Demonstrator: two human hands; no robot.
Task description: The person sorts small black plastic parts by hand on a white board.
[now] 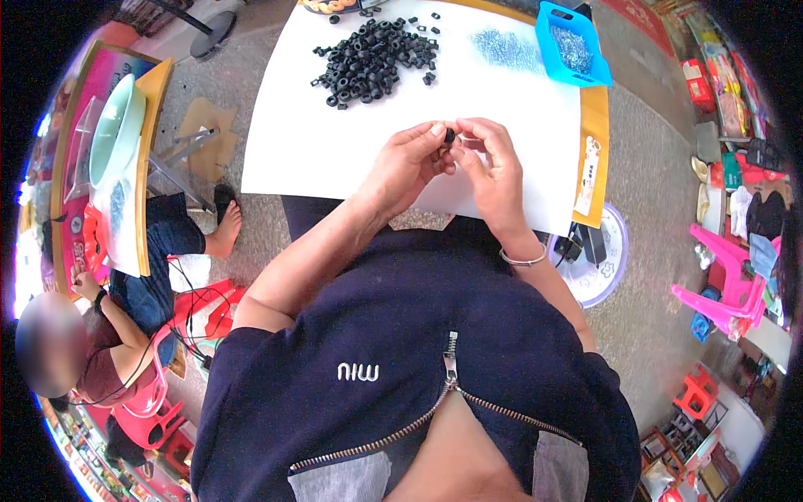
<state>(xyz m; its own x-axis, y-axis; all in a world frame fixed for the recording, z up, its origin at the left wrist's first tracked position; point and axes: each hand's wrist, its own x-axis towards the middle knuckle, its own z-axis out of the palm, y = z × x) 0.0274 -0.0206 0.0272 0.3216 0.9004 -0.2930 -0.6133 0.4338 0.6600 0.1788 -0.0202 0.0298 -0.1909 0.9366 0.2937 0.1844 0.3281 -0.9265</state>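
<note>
Head cam, ref = pile of black parts (364,67) on white sheet (309,151). Left hand (410,157) on wearer's side of pile, thumb and index pinched closed on one black part (450,135), near side of pile and slightly right. Right hand (495,171) further right, fingers part-curled, tips close to that part; can't tell if they grip anything. Loose silvery bits (506,48) right of pile, blue basket (585,80) beyond them, holding similar bits.
</note>
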